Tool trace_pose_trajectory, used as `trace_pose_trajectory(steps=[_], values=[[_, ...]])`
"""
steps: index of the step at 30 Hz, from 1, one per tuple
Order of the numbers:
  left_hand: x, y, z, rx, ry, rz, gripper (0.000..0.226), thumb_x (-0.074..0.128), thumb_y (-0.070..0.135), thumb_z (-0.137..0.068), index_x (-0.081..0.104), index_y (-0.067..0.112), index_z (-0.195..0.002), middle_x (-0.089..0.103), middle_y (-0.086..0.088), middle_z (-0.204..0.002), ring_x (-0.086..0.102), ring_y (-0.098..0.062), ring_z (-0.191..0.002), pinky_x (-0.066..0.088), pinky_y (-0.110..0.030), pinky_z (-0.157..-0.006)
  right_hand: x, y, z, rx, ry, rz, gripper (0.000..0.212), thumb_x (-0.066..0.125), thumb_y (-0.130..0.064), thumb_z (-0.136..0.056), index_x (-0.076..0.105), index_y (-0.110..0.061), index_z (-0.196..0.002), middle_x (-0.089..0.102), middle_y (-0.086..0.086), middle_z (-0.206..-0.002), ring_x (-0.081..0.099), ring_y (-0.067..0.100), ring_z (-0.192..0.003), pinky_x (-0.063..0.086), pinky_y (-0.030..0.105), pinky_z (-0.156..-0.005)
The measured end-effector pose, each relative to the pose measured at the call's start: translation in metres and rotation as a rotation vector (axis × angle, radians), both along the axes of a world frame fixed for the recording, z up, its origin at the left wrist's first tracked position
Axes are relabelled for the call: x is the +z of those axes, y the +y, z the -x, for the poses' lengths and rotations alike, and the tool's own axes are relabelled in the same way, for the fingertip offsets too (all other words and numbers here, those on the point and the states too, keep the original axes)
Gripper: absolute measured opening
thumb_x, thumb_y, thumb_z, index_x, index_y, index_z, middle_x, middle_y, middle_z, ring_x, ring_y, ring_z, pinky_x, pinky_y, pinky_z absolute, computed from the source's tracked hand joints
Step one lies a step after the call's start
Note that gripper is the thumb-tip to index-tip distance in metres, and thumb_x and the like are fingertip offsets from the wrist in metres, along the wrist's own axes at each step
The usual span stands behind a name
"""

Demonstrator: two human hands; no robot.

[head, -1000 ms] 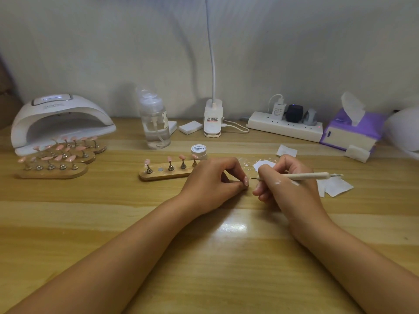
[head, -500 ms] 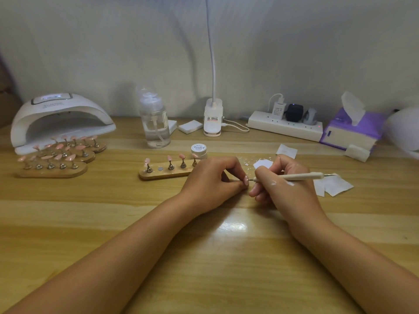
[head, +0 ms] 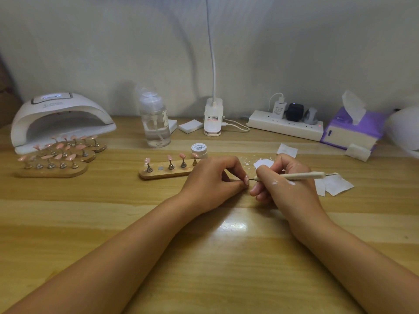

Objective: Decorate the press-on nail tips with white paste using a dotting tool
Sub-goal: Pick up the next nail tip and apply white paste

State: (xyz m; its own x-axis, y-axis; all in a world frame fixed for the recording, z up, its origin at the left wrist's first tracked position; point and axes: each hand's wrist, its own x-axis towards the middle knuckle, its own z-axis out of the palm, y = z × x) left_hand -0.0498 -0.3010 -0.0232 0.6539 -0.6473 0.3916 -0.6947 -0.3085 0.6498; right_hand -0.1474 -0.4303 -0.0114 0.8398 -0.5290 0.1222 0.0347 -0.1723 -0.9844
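While left grip [head: 213, 180] pinches nail tip [head: 246, 179] (mostly hidden), right grip [head: 288, 188] clasps dotting tool [head: 301, 176].

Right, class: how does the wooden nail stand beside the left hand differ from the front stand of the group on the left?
The middle stand has one bare disc among its holders; the left stand has all five places filled. The middle stand lies alone, its right end behind the left hand; the left stand fronts two more stands. Both are wooden and carry pink tips.
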Motion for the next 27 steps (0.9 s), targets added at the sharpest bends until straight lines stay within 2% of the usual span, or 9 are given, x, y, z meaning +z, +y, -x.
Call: trace_pose_trajectory(steps=[3, 6, 10, 14, 17, 27], values=[[0.0008, 0.0, 0.0008, 0.0, -0.008, -0.008, 0.03, 0.076, 0.017, -0.081, 0.059, 0.039, -0.07, 0.06, 0.036, -0.064, 0.054, 0.004, -0.051, 0.031, -0.01, -0.051, 0.0006, 0.0007, 0.0001, 0.003, -0.005, 0.002, 0.018, 0.061, -0.008, -0.082, 0.048, -0.01, -0.07, 0.07, 0.012, -0.058, 0.06, 0.012, -0.046, 0.051, 0.024, -0.049], [0.0014, 0.0002, 0.0016, -0.006, -0.011, -0.012, 0.029, 0.076, 0.017, -0.082, 0.06, 0.038, -0.071, 0.057, 0.038, -0.06, 0.053, 0.005, -0.049, 0.031, -0.009, -0.05, 0.0012, 0.0008, 0.0005, -0.001, -0.007, -0.004, 0.017, 0.061, -0.007, -0.082, 0.048, -0.009, -0.071, 0.07, 0.013, -0.058, 0.06, 0.012, -0.046, 0.05, 0.023, -0.048], [0.0018, 0.0006, 0.0012, -0.002, -0.011, -0.014, 0.03, 0.076, 0.019, -0.081, 0.059, 0.04, -0.07, 0.06, 0.037, -0.065, 0.057, 0.002, -0.055, 0.033, -0.01, -0.053, 0.0026, 0.0006, 0.0012, -0.017, -0.037, -0.047, 0.016, 0.061, -0.007, -0.086, 0.051, -0.006, -0.074, 0.07, 0.012, -0.057, 0.06, 0.01, -0.044, 0.049, 0.02, -0.046], [0.0018, 0.0006, 0.0009, 0.008, -0.016, -0.015, 0.031, 0.075, 0.02, -0.081, 0.058, 0.043, -0.069, 0.062, 0.035, -0.071, 0.062, -0.003, -0.06, 0.037, -0.018, -0.057, 0.0021, 0.0002, 0.002, 0.004, -0.036, -0.029, 0.016, 0.062, -0.008, -0.089, 0.053, 0.002, -0.081, 0.071, 0.012, -0.061, 0.064, 0.012, -0.049, 0.053, 0.022, -0.052], [0.002, 0.0008, 0.0013, 0.013, -0.018, -0.023, 0.03, 0.075, 0.02, -0.081, 0.059, 0.042, -0.069, 0.061, 0.036, -0.069, 0.062, -0.003, -0.06, 0.037, -0.019, -0.056, 0.0019, 0.0006, 0.0016, 0.009, -0.035, -0.022, 0.015, 0.062, -0.008, -0.09, 0.053, 0.0, -0.079, 0.072, 0.012, -0.061, 0.065, 0.013, -0.05, 0.054, 0.023, -0.054], [0.0014, 0.0007, 0.0006, 0.012, -0.024, -0.017, 0.031, 0.075, 0.02, -0.081, 0.059, 0.043, -0.068, 0.061, 0.035, -0.07, 0.063, -0.005, -0.062, 0.038, -0.02, -0.057, 0.0021, 0.0014, 0.0014, 0.015, -0.074, -0.05, 0.02, 0.062, -0.008, -0.094, 0.052, 0.002, -0.08, 0.07, 0.016, -0.061, 0.064, 0.013, -0.048, 0.053, 0.021, -0.051]])
